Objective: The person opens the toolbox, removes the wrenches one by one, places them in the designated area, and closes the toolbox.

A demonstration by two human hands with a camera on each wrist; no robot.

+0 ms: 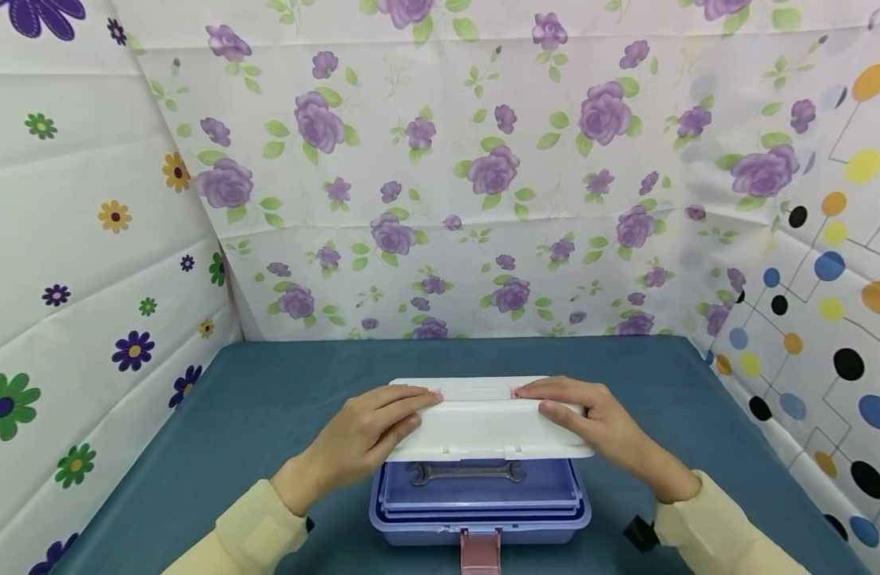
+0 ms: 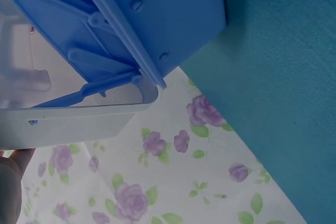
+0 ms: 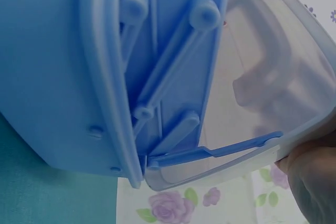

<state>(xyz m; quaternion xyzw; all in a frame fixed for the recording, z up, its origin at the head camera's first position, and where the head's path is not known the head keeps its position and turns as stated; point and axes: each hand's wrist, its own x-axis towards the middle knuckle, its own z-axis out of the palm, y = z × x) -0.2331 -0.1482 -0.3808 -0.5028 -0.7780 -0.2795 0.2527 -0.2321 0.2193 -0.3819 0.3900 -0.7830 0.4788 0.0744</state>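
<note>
A blue toolbox [image 1: 479, 533] stands on the table with its white lid [image 1: 483, 431] raised and tilted. My left hand [image 1: 371, 427] grips the lid's left part, fingers over the top and thumb on the outer face. On the right part, my right hand [image 1: 598, 419] holds it the same way. A metal open-end wrench [image 1: 469, 473] lies across the blue inner tray [image 1: 479, 499] under the lid. Both wrist views show blue hinged arms [image 2: 105, 85] linking the tray and the lid. Only a bit of my right hand [image 3: 315, 179] shows beside the lid's edge in the right wrist view.
A pinkish latch [image 1: 480, 553] hangs at the toolbox's front. The table [image 1: 303, 367] is covered in dark teal cloth. Patterned white sheets hang at the back [image 1: 447, 184], left [image 1: 88, 263] and right [image 1: 814, 319].
</note>
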